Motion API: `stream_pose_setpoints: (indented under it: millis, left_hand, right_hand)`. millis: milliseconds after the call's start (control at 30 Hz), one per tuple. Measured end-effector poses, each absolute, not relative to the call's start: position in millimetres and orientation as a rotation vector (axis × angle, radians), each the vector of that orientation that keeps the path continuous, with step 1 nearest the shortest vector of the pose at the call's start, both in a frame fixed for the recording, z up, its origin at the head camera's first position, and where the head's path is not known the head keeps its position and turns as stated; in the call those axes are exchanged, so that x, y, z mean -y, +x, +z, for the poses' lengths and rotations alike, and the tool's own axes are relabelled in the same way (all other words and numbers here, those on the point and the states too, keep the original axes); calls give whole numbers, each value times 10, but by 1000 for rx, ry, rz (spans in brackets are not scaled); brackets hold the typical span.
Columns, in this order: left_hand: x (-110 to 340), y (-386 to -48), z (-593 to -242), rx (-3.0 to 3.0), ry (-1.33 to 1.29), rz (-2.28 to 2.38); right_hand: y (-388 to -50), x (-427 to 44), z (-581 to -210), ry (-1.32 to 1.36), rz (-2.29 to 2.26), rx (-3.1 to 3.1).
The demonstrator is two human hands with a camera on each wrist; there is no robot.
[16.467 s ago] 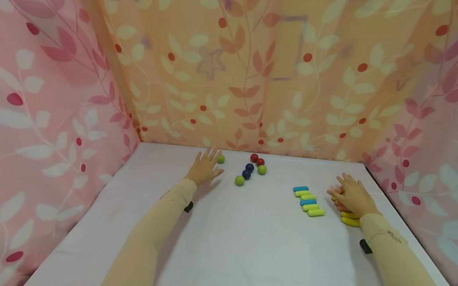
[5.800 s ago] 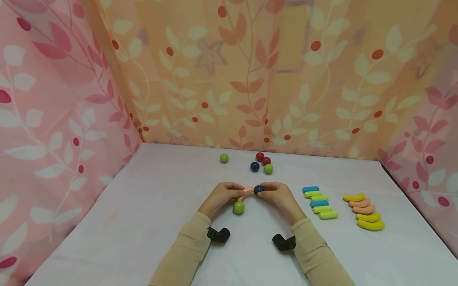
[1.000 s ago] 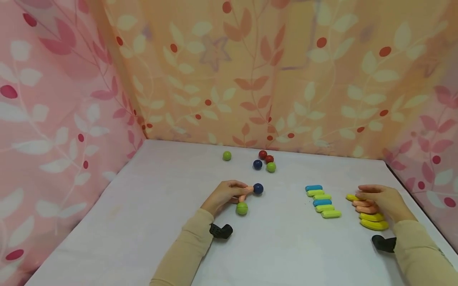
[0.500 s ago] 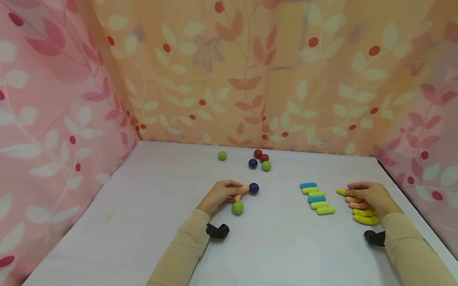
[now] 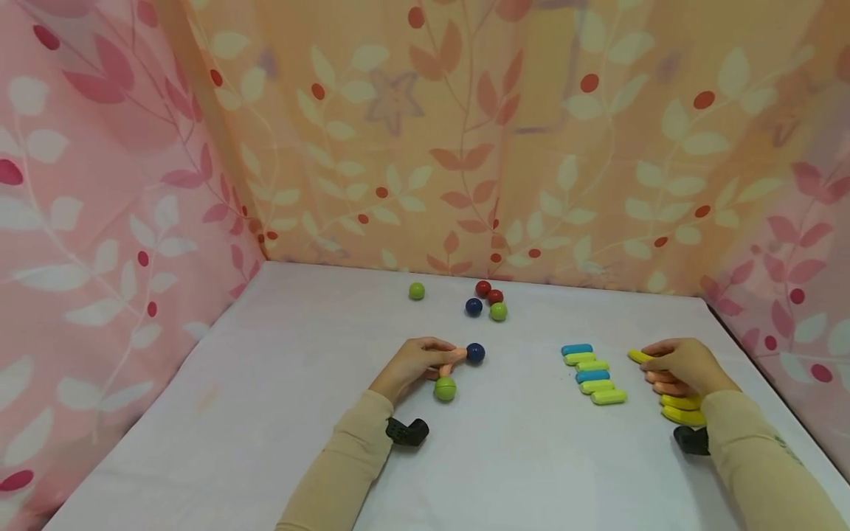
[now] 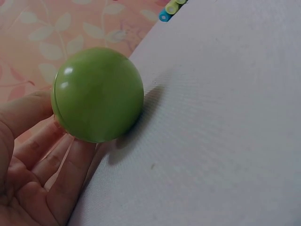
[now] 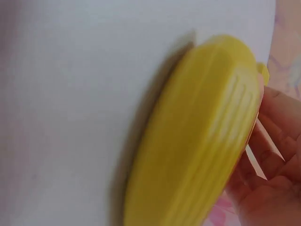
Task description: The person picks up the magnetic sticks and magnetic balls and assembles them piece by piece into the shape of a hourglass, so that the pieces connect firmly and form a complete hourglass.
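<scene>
My left hand [image 5: 413, 366] pinches a peach-coloured curved stick [image 5: 454, 358]. A navy ball [image 5: 475, 353] and a green ball [image 5: 445, 389] are attached to it at its ends. In the left wrist view the green ball [image 6: 99, 94] looms large, hiding most of the stick. My right hand [image 5: 690, 366] pinches a yellow curved stick [image 5: 639, 356] at the far end of the row. Under that hand lie peach curved sticks [image 5: 667, 385] and more yellow curved sticks [image 5: 682, 417]. A yellow curved stick [image 7: 193, 136] fills the right wrist view, partly covering the fingers.
Blue and lime straight rods [image 5: 592, 376] lie in a slanted row between the hands. Farther back sit red balls [image 5: 483, 289], another navy ball [image 5: 474, 307] and green balls [image 5: 498, 311]. Patterned cloth walls [image 5: 392, 147] enclose the white table [image 5: 279, 354] at back and sides.
Over the last second my right hand has shifted the far yellow curved stick slightly left, away from the peach ones. My left hand keeps its hold on the peach stick.
</scene>
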State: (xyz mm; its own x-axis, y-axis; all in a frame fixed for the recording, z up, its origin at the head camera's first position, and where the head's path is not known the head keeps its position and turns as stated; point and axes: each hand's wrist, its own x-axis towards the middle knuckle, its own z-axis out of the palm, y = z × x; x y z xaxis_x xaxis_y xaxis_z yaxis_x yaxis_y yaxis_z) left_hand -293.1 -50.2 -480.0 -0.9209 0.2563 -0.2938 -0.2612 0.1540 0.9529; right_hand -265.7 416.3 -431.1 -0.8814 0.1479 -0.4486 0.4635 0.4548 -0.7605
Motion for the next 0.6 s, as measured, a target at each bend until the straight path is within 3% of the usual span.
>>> stream_pose_setpoints:
  millis: [300, 600]
  left_hand:
    - [498, -2943, -4801, -2055, -26, 1813]
    - [510, -2949, -4796, -2038, -22, 1825]
  right_hand:
    - [-2656, -3943, -4203, 555, -1215, -2537]
    - [-2581, -3436, -4081, 265, -1207, -2681]
